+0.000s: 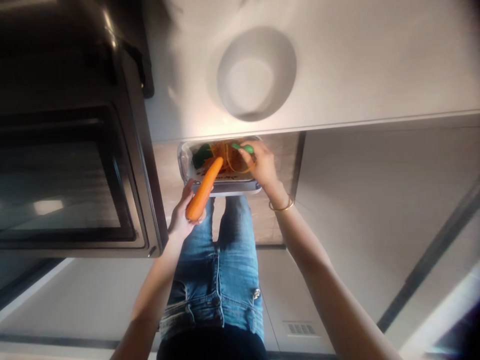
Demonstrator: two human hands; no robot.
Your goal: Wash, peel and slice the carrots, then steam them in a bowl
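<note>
1. The fingers of your left hand point(181, 215) are clamping on the thick end of the carrot point(204, 190), wrapping it from below; the fingertips are showing on either side of it.
2. The fingers of your right hand point(264, 165) are closing together on the handle of a green peeler point(248, 149); its working end is showing too small to make out.
3. The carrot is slanting upward from your left palm, its narrow tip pointing over the container point(240, 188) and its thick end reaching back past the container's near edge. The peeler is sitting just beyond that tip, to its right, apart from it.
4. A curved strip of peel point(243, 171) is hanging just beside your right fingers, above the container.
5. Inside the container, orange peelings point(216, 148) are lying in a loose heap, and something green point(201, 155) is resting toward the far left corner.
6. The container is sitting below the front edge of the counter point(367, 65), above your jeans point(238, 260) in the view.
7. On the counter, a white bowl point(249, 82) is standing near the front edge.
8. A dark appliance point(137, 150) is filling the left side, its corner coming near your left forearm.
9. A thin bracelet point(281, 209) is circling your right wrist.
</note>
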